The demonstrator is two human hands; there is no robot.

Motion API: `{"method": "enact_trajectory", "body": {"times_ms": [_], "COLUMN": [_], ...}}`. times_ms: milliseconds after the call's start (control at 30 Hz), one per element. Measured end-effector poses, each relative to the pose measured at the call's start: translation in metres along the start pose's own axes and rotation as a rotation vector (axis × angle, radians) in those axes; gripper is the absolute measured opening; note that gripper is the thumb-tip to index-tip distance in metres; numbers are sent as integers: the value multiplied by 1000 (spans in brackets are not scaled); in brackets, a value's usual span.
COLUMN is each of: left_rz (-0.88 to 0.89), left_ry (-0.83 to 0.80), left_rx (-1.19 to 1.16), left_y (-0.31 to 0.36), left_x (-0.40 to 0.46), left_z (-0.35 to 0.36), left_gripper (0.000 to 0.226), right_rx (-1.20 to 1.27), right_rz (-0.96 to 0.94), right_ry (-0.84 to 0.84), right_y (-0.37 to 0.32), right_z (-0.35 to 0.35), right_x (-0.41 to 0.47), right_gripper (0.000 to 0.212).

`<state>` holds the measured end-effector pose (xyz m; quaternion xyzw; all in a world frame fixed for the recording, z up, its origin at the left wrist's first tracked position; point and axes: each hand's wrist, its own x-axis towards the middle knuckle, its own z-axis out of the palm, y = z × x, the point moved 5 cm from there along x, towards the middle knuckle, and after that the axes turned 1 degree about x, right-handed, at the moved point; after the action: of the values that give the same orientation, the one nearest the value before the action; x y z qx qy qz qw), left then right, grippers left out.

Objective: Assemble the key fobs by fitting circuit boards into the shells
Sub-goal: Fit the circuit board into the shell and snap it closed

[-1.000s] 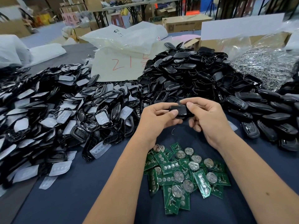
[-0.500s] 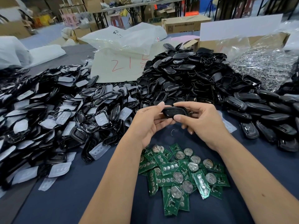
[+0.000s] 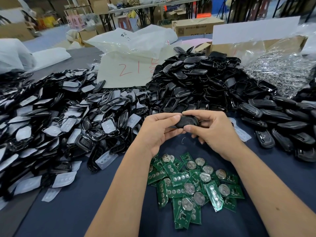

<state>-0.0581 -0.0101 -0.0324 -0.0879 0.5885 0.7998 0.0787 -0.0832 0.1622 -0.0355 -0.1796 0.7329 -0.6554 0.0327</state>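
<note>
Both hands, the left hand (image 3: 159, 129) and right hand (image 3: 215, 132), kept their grip on the black key fob (image 3: 187, 121), now turned closed-side up, probably snapped shut.

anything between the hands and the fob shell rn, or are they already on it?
Nothing visible in the way. Left hand and right hand both grip the black fob shell directly, above the pile of green circuit boards on the table.
</note>
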Motion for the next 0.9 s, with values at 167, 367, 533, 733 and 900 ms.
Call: {"method": "enact_trajectory", "body": {"times_ms": [167,367,533,733,900], "left_rz": [54,102,125,232,317], "left_ry": [30,17,37,25,23], "left_rx": [62,87,83,228,266], "left_y": [2,3,2,6,11], "left_x": [0,1,3,2,1], "left_z": [0,2,0,-1,1], "left_gripper": [13,15,18,21,25], "right_rx": [51,135,210,318,334], "right_rz": [-21,-9,11,29,43], "right_ry": [56,60,68,58,69], "right_y": [1,4,6,6,5], "right_z": [-4,-5,-6,-6,-8], "right_x": [3,5,5,5,3], "right_gripper": [24,23,25,29,26]}}
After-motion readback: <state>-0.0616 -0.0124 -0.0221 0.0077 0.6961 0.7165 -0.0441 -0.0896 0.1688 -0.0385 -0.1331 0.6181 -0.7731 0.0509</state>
